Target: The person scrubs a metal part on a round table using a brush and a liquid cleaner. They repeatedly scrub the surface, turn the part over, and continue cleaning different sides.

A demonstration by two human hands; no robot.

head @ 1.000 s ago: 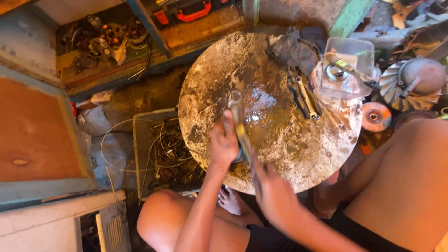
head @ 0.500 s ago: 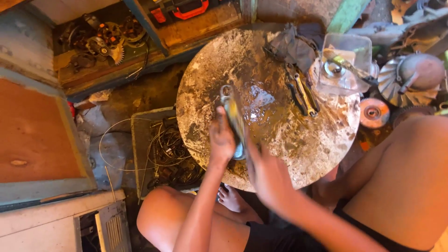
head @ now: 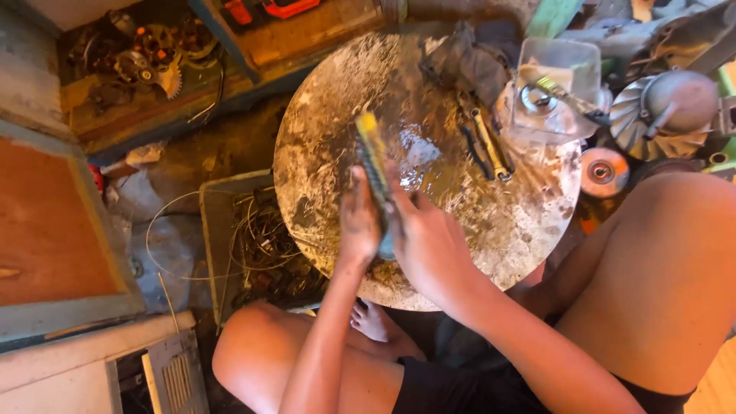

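The right hand (head: pixel 433 245) has slid up beside the left hand (head: pixel 359 218); both now close around the brush (head: pixel 372 161), apparently scrubbing a part hidden beneath them.

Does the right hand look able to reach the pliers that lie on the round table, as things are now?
Probably yes. The pliers lie in the open on the round table, beyond the right hand, with only bare tabletop between. But that hand grips a long tool together with the left hand, so it would have to let go first.
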